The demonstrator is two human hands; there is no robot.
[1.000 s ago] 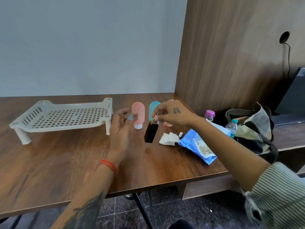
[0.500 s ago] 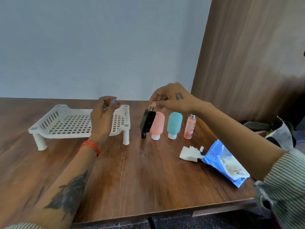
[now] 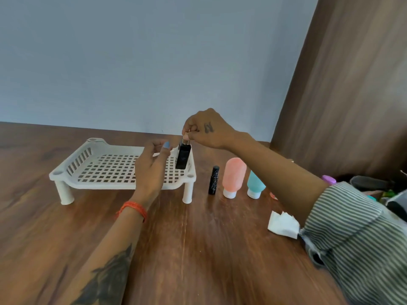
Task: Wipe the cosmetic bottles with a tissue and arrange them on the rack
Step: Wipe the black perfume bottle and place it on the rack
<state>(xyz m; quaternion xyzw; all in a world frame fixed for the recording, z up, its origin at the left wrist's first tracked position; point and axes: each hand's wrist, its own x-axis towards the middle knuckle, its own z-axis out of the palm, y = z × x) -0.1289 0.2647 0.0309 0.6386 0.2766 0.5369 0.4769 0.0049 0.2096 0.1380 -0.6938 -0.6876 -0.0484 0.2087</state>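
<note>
My right hand [image 3: 207,128] pinches the top of a black rectangular bottle [image 3: 183,157] and holds it upright over the right end of the white slotted rack [image 3: 88,170]. Just left of the bottle, my left hand [image 3: 152,166] hovers above the rack with relaxed fingers, holding nothing. On the table right of the rack stand a small black tube [image 3: 213,180], a pink bottle [image 3: 234,177] and a teal bottle [image 3: 255,186], both on white caps. A crumpled white tissue [image 3: 283,224] lies near my right sleeve.
The wooden table [image 3: 198,249] meets a grey wall behind and a brown panel at the right. A purple cap [image 3: 329,179] and dark bag items [image 3: 374,186] show behind my right arm. A pink thing is mostly hidden by my forearm.
My right hand has carried the black bottle leftward from beside the pink bottle to above the rack's right end. My left hand stays over the rack. The view has shifted left.
</note>
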